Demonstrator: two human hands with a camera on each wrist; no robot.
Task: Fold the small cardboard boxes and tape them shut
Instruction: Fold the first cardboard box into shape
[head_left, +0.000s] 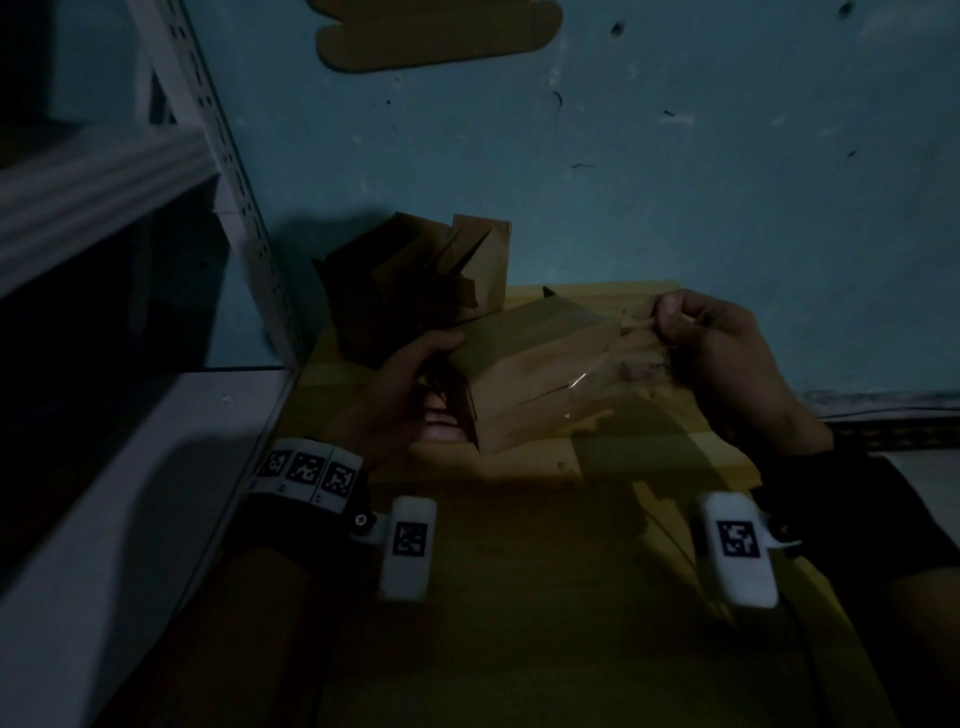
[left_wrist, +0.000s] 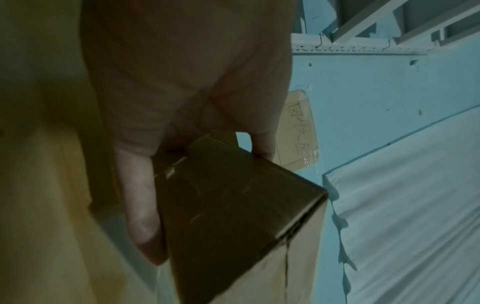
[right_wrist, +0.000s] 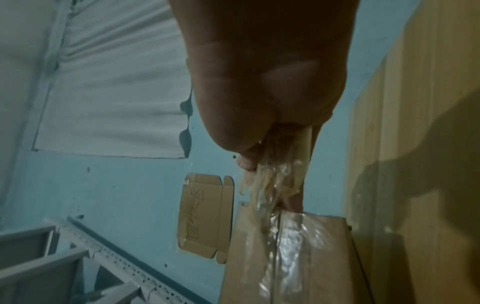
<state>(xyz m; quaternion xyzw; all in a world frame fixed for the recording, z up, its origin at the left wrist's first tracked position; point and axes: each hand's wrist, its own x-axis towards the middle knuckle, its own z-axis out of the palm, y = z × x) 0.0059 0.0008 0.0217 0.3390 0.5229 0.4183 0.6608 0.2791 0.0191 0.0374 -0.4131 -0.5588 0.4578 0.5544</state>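
Note:
A small brown cardboard box (head_left: 540, 374) is held above a yellow tabletop (head_left: 519, 545). My left hand (head_left: 410, 384) grips the box's left end, thumb on top and fingers underneath; in the left wrist view the thumb (left_wrist: 142, 216) lies along the box (left_wrist: 233, 216). My right hand (head_left: 711, 343) pinches a crumpled strip of clear tape (head_left: 631, 332) at the box's right end. In the right wrist view the tape (right_wrist: 270, 185) runs from my fingers down onto the box's seam (right_wrist: 285, 257).
Several folded cardboard boxes (head_left: 415, 280) stand against the blue wall behind the held box. A white metal shelf rack (head_left: 130, 218) rises at the left. A flat cardboard piece (head_left: 436, 36) is stuck high on the wall.

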